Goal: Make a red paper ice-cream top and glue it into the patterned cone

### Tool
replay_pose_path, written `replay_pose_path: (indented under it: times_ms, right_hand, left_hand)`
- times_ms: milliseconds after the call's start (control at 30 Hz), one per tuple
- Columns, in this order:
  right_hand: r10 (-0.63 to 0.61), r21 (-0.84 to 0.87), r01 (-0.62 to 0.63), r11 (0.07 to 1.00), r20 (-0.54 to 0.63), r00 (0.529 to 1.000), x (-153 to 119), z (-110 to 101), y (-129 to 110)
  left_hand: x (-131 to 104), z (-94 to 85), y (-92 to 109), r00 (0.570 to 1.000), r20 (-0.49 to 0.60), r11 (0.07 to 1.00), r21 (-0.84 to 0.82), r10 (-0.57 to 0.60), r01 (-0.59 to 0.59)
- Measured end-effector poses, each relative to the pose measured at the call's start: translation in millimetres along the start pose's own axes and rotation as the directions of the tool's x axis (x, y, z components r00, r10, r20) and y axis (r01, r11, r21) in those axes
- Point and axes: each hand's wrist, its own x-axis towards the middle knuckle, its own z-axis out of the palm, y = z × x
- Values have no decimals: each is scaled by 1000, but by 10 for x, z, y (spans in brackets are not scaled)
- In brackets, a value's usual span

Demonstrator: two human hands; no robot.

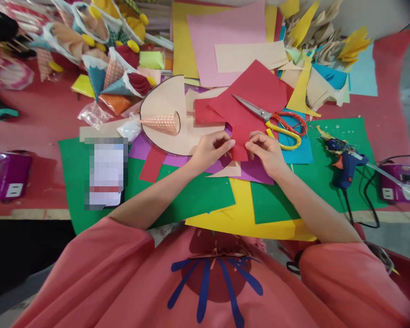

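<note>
Soft, even light is falling across the table [53, 119], casting faint shadows. A plastic bag [94, 115] is glinting, pixel blocks are covering the phone [107, 166], and the outer edges are stretching and blurring.

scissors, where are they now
In the head view, the scissors lie right of centre, across red paper and blue paper, just beyond the right hand.

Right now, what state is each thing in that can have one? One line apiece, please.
Left hand, pinching red paper
Right hand, pinching the same paper
Red paper, held at both edges
Scissors, lying flat, blades look closed
Phone, face up, screen lit
Glue gun, on its side, glue stick protruding
Checked cone, rolled, on its side
</note>
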Motion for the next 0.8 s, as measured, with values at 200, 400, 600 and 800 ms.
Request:
replay_pose_path:
  times_ms: [200, 400, 600, 800]
  right_hand:
    - [8, 22, -8, 1000, 3, 1000, 0, 0, -13]
    - [30, 49, -30, 998, -4, 1000, 0, 1, -2]
    - [48, 42, -48, 998, -5, 999, 6, 3, -22]
    - [56, 45, -56, 997, -11, 998, -1, 10, -42]
  left_hand:
    - [-11, -5, -14, 999, -30, 996, 78, -30, 33]
    - [-17, -9, 17, 1000, 16, 997, 67, -26, 24]
    - [-36, -14, 6, 999, 14, 995, 84, -48, 47]
    - [-38, -5, 16, 998, 6, 993, 99, -63, 62]
